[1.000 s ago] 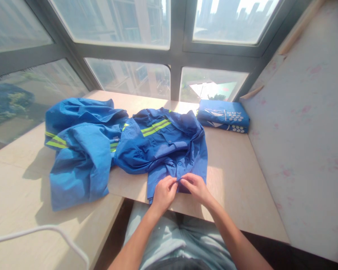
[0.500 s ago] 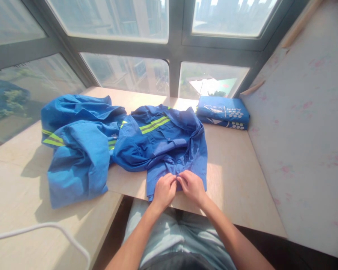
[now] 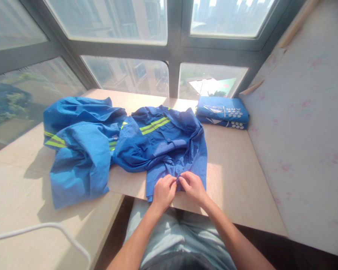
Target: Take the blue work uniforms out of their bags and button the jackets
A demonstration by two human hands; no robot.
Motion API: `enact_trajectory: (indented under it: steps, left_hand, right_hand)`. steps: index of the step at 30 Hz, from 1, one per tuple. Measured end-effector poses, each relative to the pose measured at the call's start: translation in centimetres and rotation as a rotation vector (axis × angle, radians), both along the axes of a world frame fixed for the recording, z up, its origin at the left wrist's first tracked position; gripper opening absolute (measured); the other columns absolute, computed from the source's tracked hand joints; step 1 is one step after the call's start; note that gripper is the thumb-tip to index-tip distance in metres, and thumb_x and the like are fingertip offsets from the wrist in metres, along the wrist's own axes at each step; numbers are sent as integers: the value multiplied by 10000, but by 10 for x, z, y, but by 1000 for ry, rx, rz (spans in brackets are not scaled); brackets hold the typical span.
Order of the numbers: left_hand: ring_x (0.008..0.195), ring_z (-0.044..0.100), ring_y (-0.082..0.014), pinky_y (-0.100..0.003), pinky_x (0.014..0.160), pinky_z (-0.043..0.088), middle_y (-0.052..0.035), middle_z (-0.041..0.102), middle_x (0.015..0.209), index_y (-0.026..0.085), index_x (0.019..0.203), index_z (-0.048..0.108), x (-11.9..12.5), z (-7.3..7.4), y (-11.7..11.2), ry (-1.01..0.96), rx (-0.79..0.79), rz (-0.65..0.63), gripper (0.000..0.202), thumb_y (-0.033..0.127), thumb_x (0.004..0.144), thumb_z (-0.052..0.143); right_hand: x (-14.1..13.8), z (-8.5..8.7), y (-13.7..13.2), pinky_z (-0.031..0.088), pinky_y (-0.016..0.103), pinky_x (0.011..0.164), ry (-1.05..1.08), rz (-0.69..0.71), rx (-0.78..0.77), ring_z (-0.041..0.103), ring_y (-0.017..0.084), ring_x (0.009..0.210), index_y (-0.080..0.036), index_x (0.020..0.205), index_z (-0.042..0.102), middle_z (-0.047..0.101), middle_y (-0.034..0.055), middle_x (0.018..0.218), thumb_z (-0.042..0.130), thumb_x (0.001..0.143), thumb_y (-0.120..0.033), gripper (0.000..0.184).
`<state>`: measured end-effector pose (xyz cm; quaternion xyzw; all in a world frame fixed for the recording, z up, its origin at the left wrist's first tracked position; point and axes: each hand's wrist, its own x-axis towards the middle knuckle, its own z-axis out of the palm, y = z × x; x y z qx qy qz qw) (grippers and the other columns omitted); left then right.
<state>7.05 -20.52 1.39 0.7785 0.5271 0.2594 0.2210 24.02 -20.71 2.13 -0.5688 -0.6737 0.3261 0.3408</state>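
Observation:
A blue work jacket (image 3: 169,146) with a yellow-green reflective stripe lies front up before me, its collar toward the window. My left hand (image 3: 165,189) and my right hand (image 3: 193,185) meet at the jacket's lower front edge, both pinching the cloth along the button placket. The fingertips almost touch, and whatever small part lies between them is hidden. One sleeve is folded across the jacket's left side. Left of it, a second blue garment (image 3: 81,157) with similar stripes lies crumpled, touching the jacket.
Folded blue garments (image 3: 222,112) with white print are stacked at the back right, by the papered wall (image 3: 304,150). A white cable (image 3: 59,227) curves over the pale tabletop (image 3: 242,180) at the lower left. Window frames (image 3: 173,52) border the far side.
Both hands stay at the jacket's lower front edge with only slight finger movement. The view has shifted a little; the garments lie as before.

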Motion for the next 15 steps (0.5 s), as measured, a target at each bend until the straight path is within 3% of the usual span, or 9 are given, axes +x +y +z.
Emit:
enact_trajectory:
  steps: [4, 8, 12, 15]
  left_hand:
    - [817, 662, -184, -303, 750, 485, -30, 708, 856, 200, 901, 698, 1, 1, -1, -118, 8, 16, 170, 192, 959, 539]
    - [815, 663, -179, -300, 754, 483, -30, 712, 853, 209, 916, 705, -8, 8, -2, -144, 47, -9, 163, 233, 971, 554]
    - [762, 633, -174, -308, 729, 465, -35, 722, 895, 224, 994, 723, -38, 16, -1, 11, 125, -95, 186, 208, 966, 540]
    - [740, 618, -174, -311, 712, 461, -40, 713, 895, 234, 1017, 726, -60, 24, 2, 115, 98, -102, 241, 153, 940, 512]
  right_hand:
    - [0, 0, 2, 471, 281, 718, -7, 13, -10, 645, 186, 773, -198, 848, 652, 705, 54, 836, 444, 992, -351, 296]
    - [7, 0, 5, 473, 303, 761, -37, -158, 16, 659, 210, 834, -199, 885, 661, 718, 73, 888, 429, 986, -390, 317]
    - [41, 1, 8, 475, 301, 728, 7, -274, 6, 657, 208, 790, -193, 877, 677, 722, 69, 860, 453, 965, -440, 346]
    - [73, 2, 7, 479, 312, 722, -42, -341, -1, 657, 220, 792, -191, 876, 694, 725, 74, 849, 469, 952, -462, 361]
